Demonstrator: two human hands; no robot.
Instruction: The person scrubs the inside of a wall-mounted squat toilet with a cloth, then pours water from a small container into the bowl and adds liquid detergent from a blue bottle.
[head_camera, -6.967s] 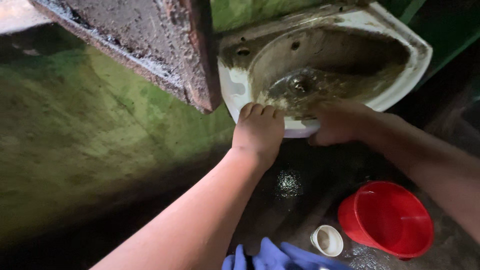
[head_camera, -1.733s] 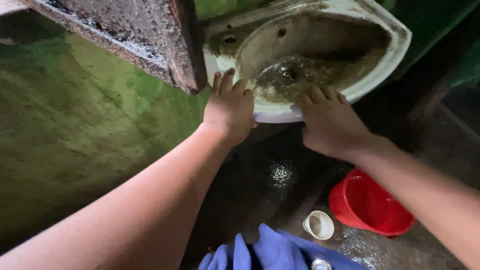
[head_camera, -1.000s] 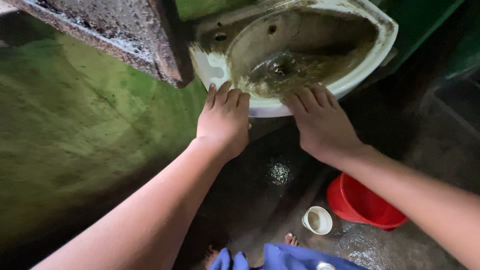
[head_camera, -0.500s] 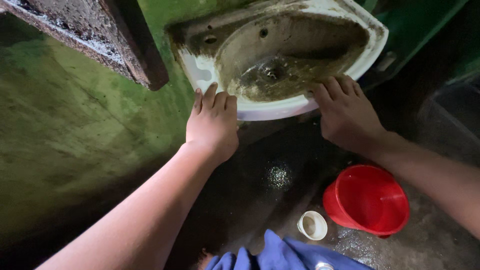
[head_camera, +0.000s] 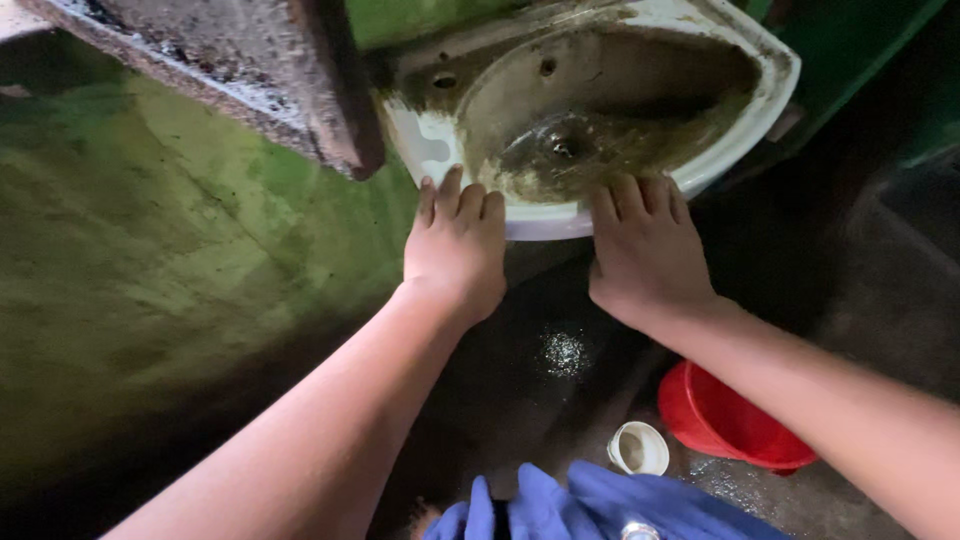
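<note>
A dirty white wash basin (head_camera: 735, 135) hangs on a green wall, its bowl stained brown around the drain hole (head_camera: 563, 148). My left hand (head_camera: 457, 250) lies flat on the basin's front rim at the left, fingers together and pointing up. On the same rim, just to the right, my right hand (head_camera: 645, 250) rests with its fingers over the edge. Both hands press on the rim; neither holds a loose thing.
A rusty, crusted slab (head_camera: 250, 70) juts out at upper left beside the basin. On the wet dark floor stand a red bucket (head_camera: 725, 425) and a small white cup-shaped fitting (head_camera: 639, 449). Blue cloth (head_camera: 610, 505) lies at the bottom edge. A mossy green wall (head_camera: 140, 280) fills the left.
My right hand has slid left along the basin rim, closer to my left hand. The view has shifted slightly, and my arm now covers part of the red bucket.
</note>
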